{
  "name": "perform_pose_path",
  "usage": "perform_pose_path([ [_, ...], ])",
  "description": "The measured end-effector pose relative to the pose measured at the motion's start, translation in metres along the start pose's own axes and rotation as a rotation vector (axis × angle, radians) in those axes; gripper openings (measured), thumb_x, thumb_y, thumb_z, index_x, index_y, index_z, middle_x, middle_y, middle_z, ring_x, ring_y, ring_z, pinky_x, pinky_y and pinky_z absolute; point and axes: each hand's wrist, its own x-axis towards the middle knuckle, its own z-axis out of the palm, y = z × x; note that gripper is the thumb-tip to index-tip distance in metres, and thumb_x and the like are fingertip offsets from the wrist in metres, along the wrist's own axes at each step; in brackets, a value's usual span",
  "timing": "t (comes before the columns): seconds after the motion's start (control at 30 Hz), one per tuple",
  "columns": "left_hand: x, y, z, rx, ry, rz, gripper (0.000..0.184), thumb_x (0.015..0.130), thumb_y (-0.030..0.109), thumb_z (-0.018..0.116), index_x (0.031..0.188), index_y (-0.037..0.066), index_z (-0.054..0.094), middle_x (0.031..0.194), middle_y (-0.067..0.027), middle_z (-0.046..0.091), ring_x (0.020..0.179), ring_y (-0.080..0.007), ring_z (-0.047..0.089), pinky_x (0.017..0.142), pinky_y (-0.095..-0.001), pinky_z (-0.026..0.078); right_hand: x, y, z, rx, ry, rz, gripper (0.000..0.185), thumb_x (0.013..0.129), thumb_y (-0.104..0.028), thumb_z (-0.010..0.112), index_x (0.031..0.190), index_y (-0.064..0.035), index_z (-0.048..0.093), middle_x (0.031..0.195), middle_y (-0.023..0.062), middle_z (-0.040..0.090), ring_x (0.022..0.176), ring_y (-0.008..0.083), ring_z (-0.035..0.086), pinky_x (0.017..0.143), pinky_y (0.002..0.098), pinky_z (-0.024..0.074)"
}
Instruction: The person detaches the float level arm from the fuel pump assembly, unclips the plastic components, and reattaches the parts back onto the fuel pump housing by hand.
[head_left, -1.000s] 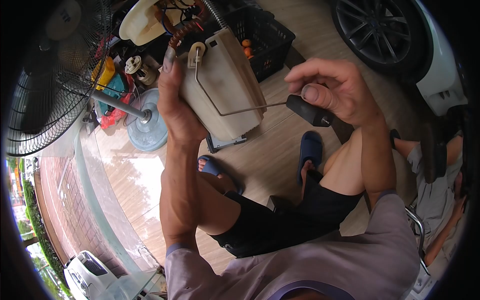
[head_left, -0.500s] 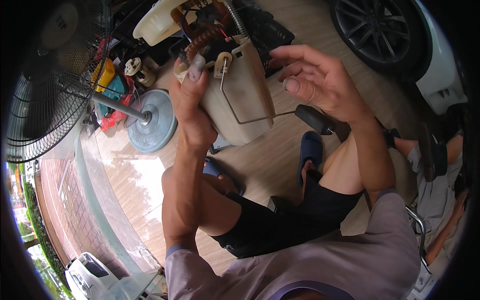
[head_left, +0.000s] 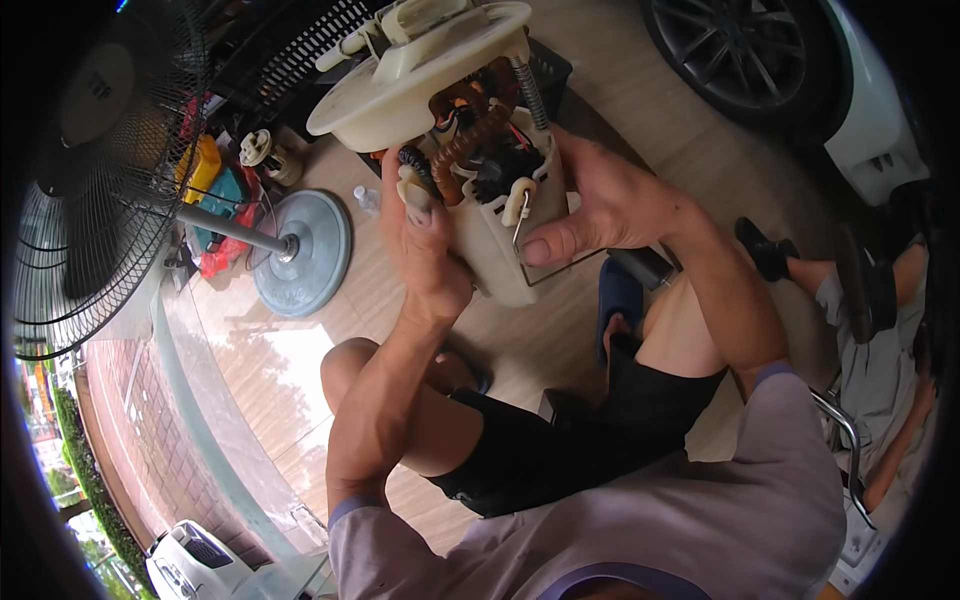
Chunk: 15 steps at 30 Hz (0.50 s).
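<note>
Between both my hands is a fuel pump module [head_left: 490, 245], with a cream plastic body and a round flange [head_left: 420, 85] tilted above it. Brown corrugated hoses [head_left: 470, 145], wires and a metal spring [head_left: 528, 90] show between flange and body. My left hand [head_left: 428, 250] wraps around the body's left side. Around the right side closes my right hand [head_left: 615, 205], its thumb across the front by the thin wire float arm. The black float [head_left: 645, 267] sticks out below my right wrist. My right fingertips are hidden behind the body.
A standing fan [head_left: 105, 180] with a round grey base [head_left: 305, 255] stands at left. Near it are another pump unit [head_left: 270, 155], a small clear bottle [head_left: 367, 200] and a black crate [head_left: 300, 60]. A car wheel [head_left: 755, 60] is at upper right; another person's legs [head_left: 815, 280] are at right.
My right hand has come in from the open air beside the module and closed on its right side. The module has tipped and shifted so its whole flange shows.
</note>
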Motion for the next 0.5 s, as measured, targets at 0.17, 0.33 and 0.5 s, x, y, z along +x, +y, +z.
perform_pose_path([
  [0.17, -0.006, -0.009, 0.000, -0.068, 0.024, -0.101, 0.070, 0.104, 0.055, 0.042, 0.146, -0.001, 0.036, 0.142, -0.0194, 0.051, 0.130, -0.0268, 0.053, 0.111, -0.0407, 0.042, -0.003, 0.008, 0.000, -0.065, 0.024, 0.036, 0.116, 0.068, -0.046, 0.094, 0.152, 0.0037, 0.030, 0.141, 0.0149, 0.052, 0.131, 0.0240, 0.048, 0.113, 0.0372, 0.0375],
  [0.33, -0.012, -0.011, 0.001, -0.071, 0.045, -0.116, 0.069, 0.104, 0.054, 0.043, 0.147, 0.000, 0.036, 0.142, -0.0181, 0.052, 0.130, -0.0273, 0.053, 0.111, -0.0406, 0.042, -0.007, 0.021, -0.002, -0.137, 0.055, -0.049, 0.115, 0.066, -0.055, 0.092, 0.145, 0.0069, 0.036, 0.131, 0.0197, 0.061, 0.123, 0.0286, 0.058, 0.104, 0.0368, 0.0480],
  [0.5, -0.013, -0.014, 0.005, -0.069, 0.012, -0.088, 0.069, 0.103, 0.054, 0.045, 0.147, 0.001, 0.037, 0.143, -0.0161, 0.052, 0.130, -0.0268, 0.054, 0.110, -0.0405, 0.042, -0.014, 0.017, -0.004, -0.172, 0.059, -0.023, 0.114, 0.066, -0.055, 0.092, 0.144, 0.0069, 0.037, 0.130, 0.0198, 0.061, 0.123, 0.0290, 0.059, 0.105, 0.0367, 0.0478],
])
